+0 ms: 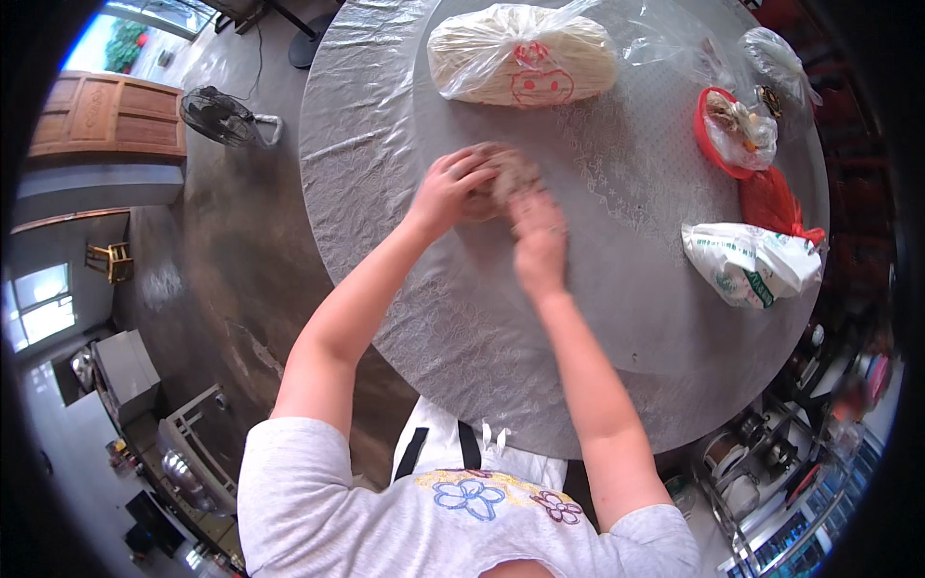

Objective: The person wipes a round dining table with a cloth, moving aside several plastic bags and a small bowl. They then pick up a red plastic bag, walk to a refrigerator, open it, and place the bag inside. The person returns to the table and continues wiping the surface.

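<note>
A crumpled brownish cloth [520, 171] is bunched on the grey covered table, a little left of its middle. My left hand [453, 196] grips the cloth's left side with bent fingers, and a ring shows on one of them. From the near right side, my right hand [540, 241] holds the same cloth, its fingers smeared by motion. The cloth hides some of the fingertips on both hands. Just beyond it lies a large clear plastic bag of pale noodle-like strands [525, 58] with a red print.
The round table [462, 356] wears a patterned grey cover. At its right stand a red bowl [708, 144] holding a plastic bag, a red bag [768, 202] and a white-and-green plastic bag [752, 262]. A black fan [217, 116] stands on the floor to the left.
</note>
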The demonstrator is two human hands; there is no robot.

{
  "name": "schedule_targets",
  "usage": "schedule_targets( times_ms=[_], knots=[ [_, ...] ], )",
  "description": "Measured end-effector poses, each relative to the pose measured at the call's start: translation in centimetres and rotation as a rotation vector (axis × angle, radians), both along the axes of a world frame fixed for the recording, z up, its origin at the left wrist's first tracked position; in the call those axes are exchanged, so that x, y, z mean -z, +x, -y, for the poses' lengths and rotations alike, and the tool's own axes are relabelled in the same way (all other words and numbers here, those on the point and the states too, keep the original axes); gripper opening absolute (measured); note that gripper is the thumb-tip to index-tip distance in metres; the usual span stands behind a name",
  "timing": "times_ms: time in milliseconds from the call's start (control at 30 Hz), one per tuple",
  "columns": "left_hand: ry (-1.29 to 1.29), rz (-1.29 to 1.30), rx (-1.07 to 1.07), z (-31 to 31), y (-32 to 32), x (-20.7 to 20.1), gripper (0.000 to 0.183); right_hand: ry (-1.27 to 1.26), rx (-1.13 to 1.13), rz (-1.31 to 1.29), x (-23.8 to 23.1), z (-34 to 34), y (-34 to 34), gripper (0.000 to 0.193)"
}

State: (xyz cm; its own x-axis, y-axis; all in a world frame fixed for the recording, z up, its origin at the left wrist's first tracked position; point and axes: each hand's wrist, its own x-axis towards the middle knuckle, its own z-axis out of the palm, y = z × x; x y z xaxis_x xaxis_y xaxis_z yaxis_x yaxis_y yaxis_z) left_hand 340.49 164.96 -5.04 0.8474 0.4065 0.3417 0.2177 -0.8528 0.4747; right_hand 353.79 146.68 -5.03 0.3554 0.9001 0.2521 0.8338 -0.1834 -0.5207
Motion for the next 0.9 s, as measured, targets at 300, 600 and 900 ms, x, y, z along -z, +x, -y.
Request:
schedule_targets(
  times_ms=[300, 600, 900],
  knots=[
    [-0.096, -0.295, -0.107, 15.5, -20.8, -1.8, 0.041, -0.086, -0.348, -0.152, 0.3, 13.6, -15.2, 0.042],
    [-0.069, -0.165, 0.144, 23.2, -9.6, -6.5, 0.054, 0.104, -0.042, -0.338, -6.3, 23.8, -6.1, 0.03],
    [0.003, -0.493, 0.41, 37.3, -9.6, -0.3, 0.039, -0.121, 0.181, -0.26, -0.9, 40.2, -11.2, 0.041]
  ],
)
